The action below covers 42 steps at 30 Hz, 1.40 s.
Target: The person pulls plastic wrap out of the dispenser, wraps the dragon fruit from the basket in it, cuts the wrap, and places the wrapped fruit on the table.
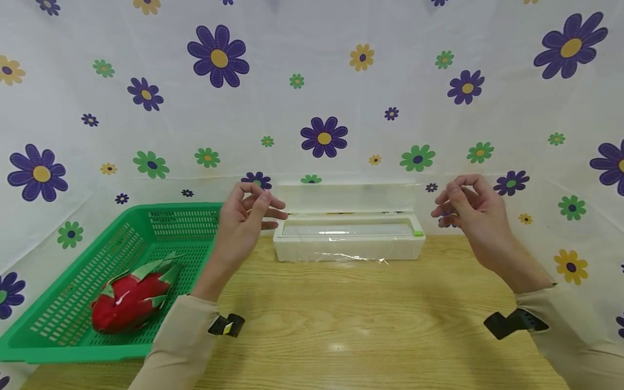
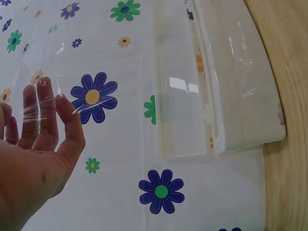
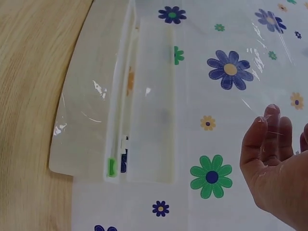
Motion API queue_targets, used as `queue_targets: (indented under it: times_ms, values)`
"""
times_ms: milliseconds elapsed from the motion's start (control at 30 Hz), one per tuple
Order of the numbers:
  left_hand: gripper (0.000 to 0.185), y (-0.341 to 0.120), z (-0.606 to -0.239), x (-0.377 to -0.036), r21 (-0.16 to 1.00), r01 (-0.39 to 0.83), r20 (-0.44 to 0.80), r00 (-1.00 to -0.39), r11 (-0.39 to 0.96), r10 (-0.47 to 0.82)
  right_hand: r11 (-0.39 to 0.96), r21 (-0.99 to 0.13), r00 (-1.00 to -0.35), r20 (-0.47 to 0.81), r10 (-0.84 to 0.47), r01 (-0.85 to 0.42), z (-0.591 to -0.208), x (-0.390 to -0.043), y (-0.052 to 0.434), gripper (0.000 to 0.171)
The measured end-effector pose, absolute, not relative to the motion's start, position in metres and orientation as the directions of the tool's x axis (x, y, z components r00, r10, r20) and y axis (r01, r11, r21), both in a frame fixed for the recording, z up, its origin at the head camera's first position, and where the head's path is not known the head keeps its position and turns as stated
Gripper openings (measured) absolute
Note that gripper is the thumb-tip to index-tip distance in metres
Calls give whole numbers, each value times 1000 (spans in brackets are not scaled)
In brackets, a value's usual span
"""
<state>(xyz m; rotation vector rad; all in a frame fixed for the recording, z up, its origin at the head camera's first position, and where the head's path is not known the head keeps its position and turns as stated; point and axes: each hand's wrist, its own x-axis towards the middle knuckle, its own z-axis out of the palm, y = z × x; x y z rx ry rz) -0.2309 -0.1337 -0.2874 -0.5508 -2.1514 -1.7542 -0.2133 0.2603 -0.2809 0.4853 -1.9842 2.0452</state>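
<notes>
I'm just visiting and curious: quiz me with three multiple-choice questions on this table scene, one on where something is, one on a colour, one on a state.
1. Where does the dragon fruit lie?
A. in the basket
B. on the bare table
C. in the wrap dispenser

2. What colour is the basket?
A. blue
B. green
C. white

3. How is the dispenser's lid?
A. shut flat
B. taken off
C. raised open

Answers: 1 A, the fruit rests inside the mesh walls. 2 B, its plastic is green throughout. 3 C, the lid stands up behind the box.
</notes>
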Motion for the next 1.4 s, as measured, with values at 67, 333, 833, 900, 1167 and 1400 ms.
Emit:
queue_targets:
  times_ms: [67,333,833,900,1167,1400]
  values:
    - [11,-133,-291,-231,870,460,449,-888,180,96,-31,-917,-916,398,-50,-397,-284,-215,261,11]
    - [11,-130,-307,-231,892,413,404,-911,184,85,0,-935,-931,354,-89,-355,-301,-218,263,13]
    - [16,-128,-339,-219,936,284,241,-948,208,207,73,-967,-958,231,-168,-246,-335,-210,278,16]
    - [16,-129,-342,-217,935,286,229,-939,211,258,87,-969,-960,213,-180,-231,-339,-208,281,17]
    - [15,-138,-356,-208,943,232,140,-926,238,350,74,-975,-939,177,-295,-208,-361,-200,291,18]
    - [24,-145,-367,-201,954,221,98,-869,204,484,-88,-986,-889,163,-429,-139,-372,-191,299,15]
